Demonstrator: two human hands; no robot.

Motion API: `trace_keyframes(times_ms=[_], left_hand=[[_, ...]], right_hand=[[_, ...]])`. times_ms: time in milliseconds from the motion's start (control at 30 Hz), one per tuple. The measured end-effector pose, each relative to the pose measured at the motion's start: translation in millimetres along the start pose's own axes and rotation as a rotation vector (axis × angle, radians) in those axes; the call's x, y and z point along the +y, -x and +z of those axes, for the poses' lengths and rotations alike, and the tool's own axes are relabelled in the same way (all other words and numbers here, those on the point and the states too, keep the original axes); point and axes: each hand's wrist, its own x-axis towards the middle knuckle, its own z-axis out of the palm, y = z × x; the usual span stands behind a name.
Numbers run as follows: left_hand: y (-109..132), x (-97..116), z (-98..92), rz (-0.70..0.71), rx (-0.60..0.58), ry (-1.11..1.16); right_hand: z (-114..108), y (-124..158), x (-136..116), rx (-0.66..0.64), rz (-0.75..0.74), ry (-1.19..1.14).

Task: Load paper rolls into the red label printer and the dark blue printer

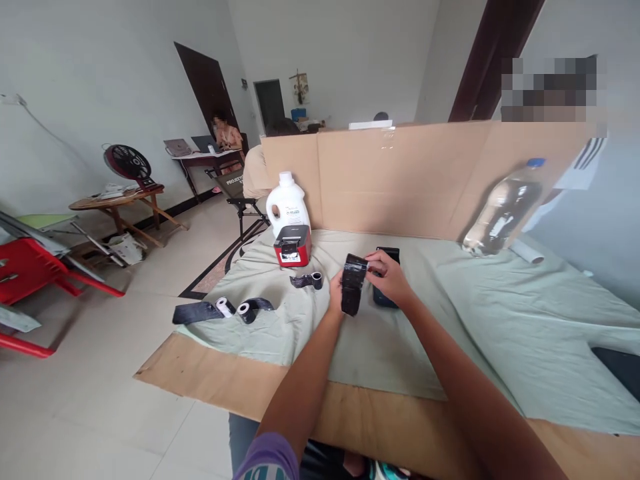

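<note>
Between my two hands is a black paper roll (pixel 354 283), its strip hanging down with shiny, whitish marks near the top. My left hand (pixel 337 292) grips its left edge. At the upper right edge, the fingers of my right hand (pixel 391 277) pinch it. Partly behind my right hand lies a dark handheld device (pixel 385 297), like a payment terminal. To the left, another black roll (pixel 316 281) rests partly unwound. Farther left are two more rolls, one with a whitish side (pixel 225 307) and one dark (pixel 247 313), both with loose strips.
A small red and black printer (pixel 293 247) stands before a white jug (pixel 287 208). Cardboard (pixel 390 180) walls off the back. A large clear bottle (pixel 505 210) leans at right. Green cloth (pixel 390 347) covers the wooden board (pixel 220 380). Other people sit beyond.
</note>
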Motion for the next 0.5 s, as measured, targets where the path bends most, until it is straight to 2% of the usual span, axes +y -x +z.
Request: trace_keyframes(times_ms=[100, 167, 267, 367, 500], left_hand=[[3.0, 3.7, -4.6, -0.095, 0.058, 0.147], [5.8, 4.6, -3.7, -0.170, 0.037, 0.245], [9.1, 3.5, 0.6, -0.173, 0.002, 0.269], [10.5, 1.9, 3.0, -0.140, 0.021, 0.239], [11.3, 3.6, 3.8, -0.225, 0.013, 0.246]], right_hand=[[-39.1, 0.4, 7.3, -0.025, 0.045, 0.056], [-50.4, -0.3, 13.5, -0.091, 0.032, 0.128], [-51.3, 0.1, 21.4, -0.191, 0.004, 0.213], [-47.1, 2.1, 26.7, -0.237, 0.029, 0.216], [-48.7, 3.1, 28.9, -0.282, 0.063, 0.188]])
